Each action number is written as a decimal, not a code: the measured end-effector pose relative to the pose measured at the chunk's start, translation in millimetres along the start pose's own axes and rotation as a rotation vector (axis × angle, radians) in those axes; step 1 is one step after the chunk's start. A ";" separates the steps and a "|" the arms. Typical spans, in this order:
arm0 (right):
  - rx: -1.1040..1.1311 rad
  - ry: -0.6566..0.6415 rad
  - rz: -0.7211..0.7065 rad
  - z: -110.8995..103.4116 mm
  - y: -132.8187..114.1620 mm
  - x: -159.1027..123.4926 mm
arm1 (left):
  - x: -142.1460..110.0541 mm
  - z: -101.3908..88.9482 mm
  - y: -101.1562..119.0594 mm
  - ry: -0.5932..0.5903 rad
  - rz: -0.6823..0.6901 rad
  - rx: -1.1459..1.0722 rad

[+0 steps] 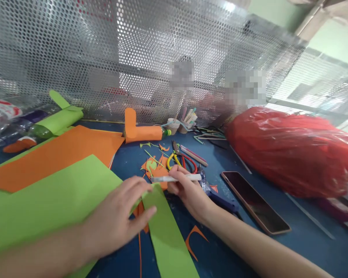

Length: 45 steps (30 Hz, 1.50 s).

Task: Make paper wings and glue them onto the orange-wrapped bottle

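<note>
Pinching a white pen point(163, 179) between thumb and fingers of the right hand point(189, 192), at the far end of a green strip point(170, 233), with the pen's long axis crosswise, nearly level, and one end pointing toward the left hand point(119, 214). Spreading thumb from fingers on that left hand, near the strip's left edge; cannot tell whether touching it. Lying on the table point(220, 262), in the strip's case, lengthwise away from the near side, slanting slightly left toward orange scraps point(161, 171).

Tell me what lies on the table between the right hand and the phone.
In the head view, a dark blue tool lies between the right hand and the phone, with a small orange scrap near it.
</note>
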State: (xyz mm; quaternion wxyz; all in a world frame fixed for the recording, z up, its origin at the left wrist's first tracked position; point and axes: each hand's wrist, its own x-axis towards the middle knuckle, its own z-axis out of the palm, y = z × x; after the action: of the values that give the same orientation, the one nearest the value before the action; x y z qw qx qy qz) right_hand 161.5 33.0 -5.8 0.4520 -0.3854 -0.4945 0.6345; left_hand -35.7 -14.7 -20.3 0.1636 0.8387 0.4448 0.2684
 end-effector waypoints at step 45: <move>-0.097 -0.286 -0.005 17.5 13.7 -25.5 | -1.3 0.6 17.8 -0.224 -0.093 -0.354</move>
State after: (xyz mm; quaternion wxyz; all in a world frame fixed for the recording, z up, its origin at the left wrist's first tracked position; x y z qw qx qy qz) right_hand 150.0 2.4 -14.3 0.3591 -0.3112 -0.5849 0.6573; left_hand -24.3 -25.6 -12.0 0.3690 0.7999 0.4081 0.2396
